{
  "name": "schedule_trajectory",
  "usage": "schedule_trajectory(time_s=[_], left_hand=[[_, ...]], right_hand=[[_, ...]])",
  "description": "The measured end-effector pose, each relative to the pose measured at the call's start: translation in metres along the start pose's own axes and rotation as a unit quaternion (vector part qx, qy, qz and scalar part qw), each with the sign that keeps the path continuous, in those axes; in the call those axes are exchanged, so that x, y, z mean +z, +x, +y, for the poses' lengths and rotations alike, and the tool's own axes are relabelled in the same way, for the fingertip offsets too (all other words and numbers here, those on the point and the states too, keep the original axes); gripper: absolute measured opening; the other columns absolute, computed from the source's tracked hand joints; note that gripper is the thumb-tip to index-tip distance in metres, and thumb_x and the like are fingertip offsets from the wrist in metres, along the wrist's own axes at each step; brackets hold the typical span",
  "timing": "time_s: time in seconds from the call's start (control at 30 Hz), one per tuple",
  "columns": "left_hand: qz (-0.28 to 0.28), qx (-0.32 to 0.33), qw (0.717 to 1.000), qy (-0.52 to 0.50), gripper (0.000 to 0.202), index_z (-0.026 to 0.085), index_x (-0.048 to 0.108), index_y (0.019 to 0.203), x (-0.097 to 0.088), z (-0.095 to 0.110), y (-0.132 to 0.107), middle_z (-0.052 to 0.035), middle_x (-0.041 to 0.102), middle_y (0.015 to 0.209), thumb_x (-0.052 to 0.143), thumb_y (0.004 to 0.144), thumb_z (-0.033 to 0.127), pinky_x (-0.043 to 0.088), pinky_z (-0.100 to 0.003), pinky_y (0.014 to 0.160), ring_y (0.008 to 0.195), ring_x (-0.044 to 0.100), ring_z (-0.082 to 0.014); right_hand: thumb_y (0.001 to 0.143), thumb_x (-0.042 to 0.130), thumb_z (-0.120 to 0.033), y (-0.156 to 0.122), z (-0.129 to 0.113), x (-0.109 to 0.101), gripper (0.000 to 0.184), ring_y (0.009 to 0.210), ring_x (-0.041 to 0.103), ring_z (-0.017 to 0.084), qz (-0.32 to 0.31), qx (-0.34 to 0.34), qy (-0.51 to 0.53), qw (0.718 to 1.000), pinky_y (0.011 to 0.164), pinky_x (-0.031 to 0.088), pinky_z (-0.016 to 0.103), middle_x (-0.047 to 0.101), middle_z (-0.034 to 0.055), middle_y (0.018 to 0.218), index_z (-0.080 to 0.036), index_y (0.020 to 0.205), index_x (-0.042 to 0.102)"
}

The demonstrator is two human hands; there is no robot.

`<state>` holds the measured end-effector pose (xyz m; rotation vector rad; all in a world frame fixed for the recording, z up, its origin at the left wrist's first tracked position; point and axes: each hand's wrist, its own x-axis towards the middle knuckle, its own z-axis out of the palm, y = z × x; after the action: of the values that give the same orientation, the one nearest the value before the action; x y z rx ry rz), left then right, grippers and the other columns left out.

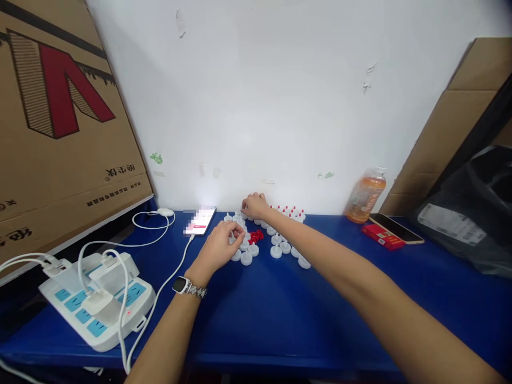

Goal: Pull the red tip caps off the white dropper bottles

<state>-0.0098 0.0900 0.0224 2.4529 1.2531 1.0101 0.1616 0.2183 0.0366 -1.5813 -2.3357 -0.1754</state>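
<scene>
Many translucent white nozzle caps (246, 258) stand in groups on the blue table. A small pile of red tips (256, 237) lies among them. At the back right of the group, several white caps carry red tips (286, 208). My left hand (222, 243) is over the left side of the group, thumb and fingers closed together; whatever they hold is hidden. Farther back, near the wall, my right hand (255, 207) has its fingers bent down onto a white nozzle cap (242, 212). My right forearm crosses over part of the caps.
A lit phone (202, 221) on a cable lies left of the caps. At the left front is a power strip (100, 320) with plugs and white cables. On the right are an orange drink bottle (367, 194), a red box (383, 237), another phone (396, 228) and a black bag (472, 208).
</scene>
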Motion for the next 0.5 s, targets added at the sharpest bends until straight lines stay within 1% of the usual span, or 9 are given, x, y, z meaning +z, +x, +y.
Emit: schedule_trajectory(time_s=[0.1,0.17,0.2,0.23,0.27,0.3,0.33,0.4,0.5], left_hand=[[0.000,0.004,1.000,0.013,0.018,0.021,0.064,0.088,-0.001,0.000,0.000,-0.0035,0.063,0.087,0.051,0.093,0.032,0.047,-0.036,0.080,0.089,0.057,-0.0216],[0.024,0.008,0.999,0.025,0.018,0.022,0.063,0.092,-0.001,0.000,0.000,-0.0044,0.062,0.094,0.050,0.093,0.034,0.047,-0.038,0.085,0.095,0.057,-0.0227],[0.044,0.008,0.999,0.031,0.018,0.022,0.063,0.097,-0.001,0.001,0.000,-0.0053,0.061,0.099,0.051,0.093,0.035,0.047,-0.040,0.088,0.098,0.057,-0.0235],[0.066,0.007,0.997,0.036,0.020,0.022,0.062,0.104,0.000,0.001,0.000,-0.0065,0.059,0.106,0.052,0.093,0.036,0.047,-0.041,0.092,0.103,0.056,-0.0244],[0.085,0.007,0.996,0.041,0.026,0.021,0.059,0.112,0.001,0.003,0.000,-0.0080,0.056,0.113,0.054,0.092,0.036,0.047,-0.042,0.095,0.108,0.055,-0.0256],[0.096,0.011,0.994,0.045,0.033,0.021,0.055,0.121,0.002,0.004,-0.001,-0.0095,0.054,0.120,0.055,0.092,0.037,0.046,-0.044,0.097,0.113,0.053,-0.0267],[0.100,0.017,0.994,0.050,0.040,0.021,0.051,0.128,0.003,0.006,-0.001,-0.0106,0.051,0.126,0.056,0.091,0.038,0.045,-0.045,0.099,0.116,0.052,-0.0277],[0.080,0.031,0.994,0.060,0.044,0.023,0.045,0.134,0.007,0.010,-0.002,-0.0106,0.051,0.130,0.053,0.094,0.039,0.044,-0.047,0.101,0.119,0.050,-0.0288],[0.021,0.042,0.997,0.061,0.033,0.024,0.051,0.127,0.014,0.012,-0.002,-0.0085,0.059,0.118,0.041,0.100,0.039,0.047,-0.047,0.096,0.111,0.054,-0.0274]], right_hand=[[0.087,0.058,-0.022,0.000,-0.001,0.002,0.017,0.102,0.057,0.027,0.007,0.011,0.020,1.000,0.093,0.031,0.041,0.073,0.0113,0.092,-0.016,0.084,0.073],[0.089,0.055,-0.024,-0.009,0.000,-0.005,0.019,0.100,0.059,0.025,0.027,0.016,0.030,0.999,0.093,0.032,0.039,0.074,0.0085,0.091,-0.018,0.087,0.072],[0.090,0.055,-0.026,-0.017,0.001,-0.010,0.019,0.097,0.060,0.023,0.043,0.019,0.048,0.998,0.092,0.033,0.038,0.074,0.0071,0.092,-0.018,0.088,0.072],[0.091,0.054,-0.028,-0.026,0.001,-0.016,0.020,0.094,0.061,0.021,0.061,0.022,0.073,0.995,0.090,0.035,0.036,0.074,0.0057,0.093,-0.019,0.090,0.072],[0.091,0.055,-0.030,-0.037,0.000,-0.022,0.020,0.088,0.061,0.019,0.080,0.022,0.125,0.989,0.087,0.037,0.034,0.074,0.0047,0.091,-0.019,0.089,0.072],[0.089,0.058,-0.032,-0.049,-0.002,-0.028,0.020,0.080,0.061,0.017,0.099,0.029,0.190,0.976,0.081,0.039,0.031,0.074,0.0039,0.087,-0.018,0.086,0.072],[0.088,0.060,-0.034,-0.062,-0.005,-0.034,0.020,0.074,0.060,0.016,0.100,0.023,0.249,0.963,0.075,0.040,0.029,0.073,0.0031,0.083,-0.018,0.084,0.072],[0.087,0.062,-0.036,-0.087,-0.010,-0.044,0.022,0.068,0.057,0.014,0.082,0.002,0.327,0.941,0.068,0.040,0.027,0.071,0.0013,0.076,-0.017,0.082,0.072],[0.090,0.058,-0.039,-0.118,-0.014,-0.049,0.027,0.068,0.056,0.014,0.071,-0.020,0.377,0.923,0.065,0.039,0.026,0.070,0.0005,0.075,-0.017,0.081,0.072]])
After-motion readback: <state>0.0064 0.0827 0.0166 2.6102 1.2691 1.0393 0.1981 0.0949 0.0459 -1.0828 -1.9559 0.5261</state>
